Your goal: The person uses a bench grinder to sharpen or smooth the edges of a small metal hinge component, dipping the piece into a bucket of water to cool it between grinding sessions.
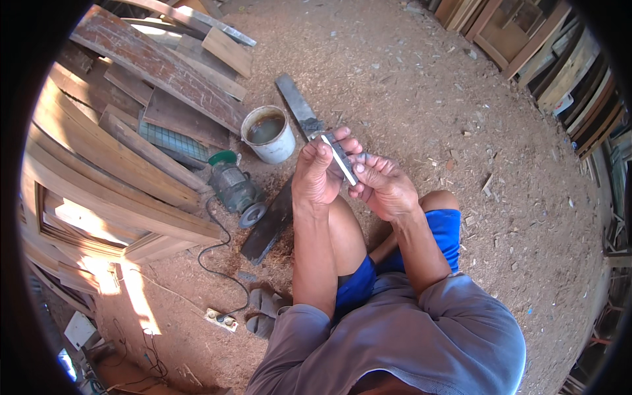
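My left hand and my right hand hold a small flat metal blade between them, above my bent legs. One long face or edge of it shines white, and the other side looks dark. The left fingers and thumb grip its far end; the right thumb and fingers pinch the near end. Just beyond the left hand, a narrow grey board lies on the ground with dark wet patches near its close end. A whitish bucket of murky liquid stands to the left of the board.
A green bench grinder sits left of my arm, its cord running to a socket strip. A dark plank lies beside it. Stacked timber and wooden frames crowd the left; more wood leans at right.
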`<state>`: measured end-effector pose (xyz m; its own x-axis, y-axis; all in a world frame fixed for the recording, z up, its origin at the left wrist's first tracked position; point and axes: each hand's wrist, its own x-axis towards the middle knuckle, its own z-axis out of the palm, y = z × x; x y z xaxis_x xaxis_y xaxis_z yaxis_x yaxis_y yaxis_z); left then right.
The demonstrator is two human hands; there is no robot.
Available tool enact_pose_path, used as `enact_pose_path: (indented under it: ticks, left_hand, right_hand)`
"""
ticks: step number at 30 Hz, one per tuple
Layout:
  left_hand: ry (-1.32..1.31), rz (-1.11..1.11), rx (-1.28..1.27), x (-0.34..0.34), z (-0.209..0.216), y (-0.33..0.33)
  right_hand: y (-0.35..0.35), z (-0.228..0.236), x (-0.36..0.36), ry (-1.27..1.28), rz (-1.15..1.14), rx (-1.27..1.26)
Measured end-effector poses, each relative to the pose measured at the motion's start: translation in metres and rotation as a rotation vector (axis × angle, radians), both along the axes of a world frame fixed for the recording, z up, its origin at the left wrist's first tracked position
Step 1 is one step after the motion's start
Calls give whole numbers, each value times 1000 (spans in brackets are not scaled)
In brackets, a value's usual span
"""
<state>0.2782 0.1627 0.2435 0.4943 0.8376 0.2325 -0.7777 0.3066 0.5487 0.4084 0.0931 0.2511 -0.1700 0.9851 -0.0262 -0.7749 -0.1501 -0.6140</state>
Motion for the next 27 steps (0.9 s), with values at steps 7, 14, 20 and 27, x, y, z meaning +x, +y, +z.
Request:
enact_pose_path:
  ticks: [7,14,20,27]
  left_hand:
    - [0,-2,-3,-1,1,-1]
    - [-27,-43,-25,-3,9,-5]
    - [123,211,9,0,6,-4]
    - [431,468,119,5,6,-10]
  right_hand:
    - [-1,1,-1,52,13,12]
    - [-2,3,-1,78,43,36]
    - [-2,11,2,262,-53,30]
    - [17,-2,10,139,-250,71]
